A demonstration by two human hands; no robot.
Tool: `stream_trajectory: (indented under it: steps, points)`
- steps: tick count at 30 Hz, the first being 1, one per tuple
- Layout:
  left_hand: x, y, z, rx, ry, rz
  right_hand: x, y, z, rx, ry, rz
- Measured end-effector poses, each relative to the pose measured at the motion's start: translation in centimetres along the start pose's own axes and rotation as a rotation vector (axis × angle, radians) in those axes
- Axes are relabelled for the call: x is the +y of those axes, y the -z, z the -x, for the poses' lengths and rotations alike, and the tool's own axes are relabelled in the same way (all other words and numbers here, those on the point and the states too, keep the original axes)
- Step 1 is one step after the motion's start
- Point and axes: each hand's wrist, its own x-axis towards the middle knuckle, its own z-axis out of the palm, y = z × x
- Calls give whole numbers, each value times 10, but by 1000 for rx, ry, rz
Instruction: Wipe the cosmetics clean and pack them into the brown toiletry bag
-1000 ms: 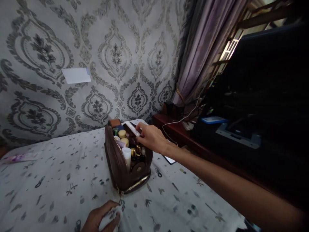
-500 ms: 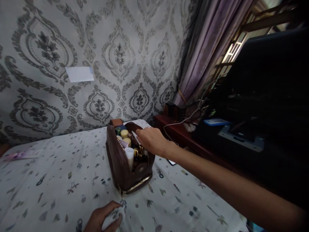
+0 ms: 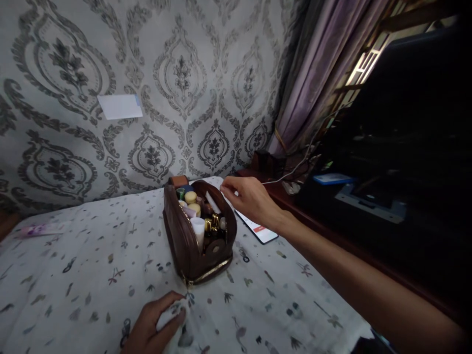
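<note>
A brown toiletry bag (image 3: 173, 241) stands unzipped on the bed, packed with several small bottles, jars and tubes. Inside, a slim white tube (image 3: 213, 202) leans against the far right wall. My right hand (image 3: 249, 196) hovers just past that side of the bag, with fingers loosely bent and nothing seen in them. Beneath it lies a phone (image 3: 263, 233) with a lit screen, partly covered by the hand. Down at the front, my left hand (image 3: 153, 322) curls its thumb and fingers around a bunched fold of the white printed bedsheet (image 3: 221, 324). A white-topped tube (image 3: 197, 228) stands at the bag's near end.
A pink and white packet (image 3: 39, 230) lies at the left of the bed. Along the right side runs a dark red wooden table (image 3: 280, 189) with cables, a large dark screen-like panel (image 3: 405, 123) and a blue-edged item (image 3: 334, 178). The patterned wall closes the back.
My right hand has let go of the slim white tube, which now rests in the bag, and has moved up and right. More of the phone shows. My left hand stays nearly in place.
</note>
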Motion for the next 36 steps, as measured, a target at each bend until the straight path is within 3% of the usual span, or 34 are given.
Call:
stream_trajectory:
  steps: [4,10,13,17,20,22,25,27,29,31,36]
  points:
    - [-5,0,3,39,18,3,3,-13,7,36,26,-131]
    - [17,9,-5,-9,-9,17,19,-42,19,171,24,-340]
    - [23,13,-10,-110,-95,57,24,-56,28,118,-60,-497]
    - [21,15,-12,-103,-91,50,23,-66,40,30,-165,-682]
    - [19,17,-11,-102,-66,54,20,-71,44,38,-154,-698]
    - [20,19,-12,-54,-44,50,20,-74,46,46,-124,-688]
    - [21,29,-22,146,16,48,21,-79,48,74,-89,-650]
    - [18,43,-35,237,11,16,22,-83,51,127,-88,-606]
    - [11,68,-52,232,-65,-114,21,-85,55,169,-65,-508]
    - [-2,104,-69,337,-65,-363,16,-84,60,230,7,-408]
    - [-37,203,-104,545,128,-641,-18,-79,81,390,253,-340]
